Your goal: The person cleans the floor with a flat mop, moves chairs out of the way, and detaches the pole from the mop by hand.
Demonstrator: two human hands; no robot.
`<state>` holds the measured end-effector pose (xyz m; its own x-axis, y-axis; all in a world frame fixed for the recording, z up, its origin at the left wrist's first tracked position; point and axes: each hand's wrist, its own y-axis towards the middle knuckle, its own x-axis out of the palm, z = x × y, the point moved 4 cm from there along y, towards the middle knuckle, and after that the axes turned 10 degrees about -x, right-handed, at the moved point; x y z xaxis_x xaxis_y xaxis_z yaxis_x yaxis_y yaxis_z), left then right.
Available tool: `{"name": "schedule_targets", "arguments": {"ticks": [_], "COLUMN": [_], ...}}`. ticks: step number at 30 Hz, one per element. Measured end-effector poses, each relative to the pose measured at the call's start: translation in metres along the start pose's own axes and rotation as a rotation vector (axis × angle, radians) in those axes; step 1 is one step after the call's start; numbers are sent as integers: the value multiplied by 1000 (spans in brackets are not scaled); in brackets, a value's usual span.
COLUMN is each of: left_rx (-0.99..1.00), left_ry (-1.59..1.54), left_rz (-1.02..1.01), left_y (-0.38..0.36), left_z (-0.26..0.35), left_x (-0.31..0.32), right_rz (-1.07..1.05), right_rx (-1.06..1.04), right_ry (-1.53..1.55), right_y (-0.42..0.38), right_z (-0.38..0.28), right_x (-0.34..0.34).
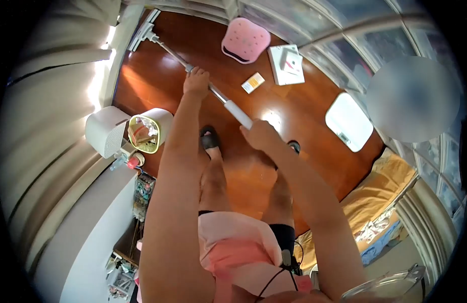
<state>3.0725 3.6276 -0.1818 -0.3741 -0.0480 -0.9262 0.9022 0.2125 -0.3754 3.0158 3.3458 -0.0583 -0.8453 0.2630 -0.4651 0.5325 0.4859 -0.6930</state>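
A long-handled mop with a silver pole and white grip runs diagonally across my view. Its white head is at the far left corner of the floor, by the wall. My left hand is closed around the pole at a grey collar, about midway along. Nearer to me, my right hand is wrapped round the end of the white grip. Both arms reach forward over my legs, and my feet in dark slippers stand on the wooden floor.
Along the far wall lie a pink stool-like board, a white box and a small yellow-white box. A white scale rests at right. At left stand a trash bin and a white appliance. Orange-brown fabric hangs lower right.
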Motion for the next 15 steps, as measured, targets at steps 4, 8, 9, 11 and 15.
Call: {"name": "schedule_targets", "arguments": {"ticks": [4, 8, 9, 11, 15], "left_rx": [130, 147, 270, 248, 447], "left_ry": [383, 134, 121, -34, -308], "left_rz": [-291, -365, -364, -393, -400], "left_y": [-85, -176, -209, -265, -385], "left_z": [76, 184, 222, 281, 385], "left_x": [-8, -1, -64, -22, -36], "right_rz": [-102, -25, 18, -164, -361], "right_rx": [42, 94, 89, 59, 378], "right_ry": [121, 265, 284, 276, -83], "right_y": [-95, -235, -277, -341, -470], "right_z": [60, 116, 110, 173, 213], "right_x": [31, -8, -38, -38, -77]}}
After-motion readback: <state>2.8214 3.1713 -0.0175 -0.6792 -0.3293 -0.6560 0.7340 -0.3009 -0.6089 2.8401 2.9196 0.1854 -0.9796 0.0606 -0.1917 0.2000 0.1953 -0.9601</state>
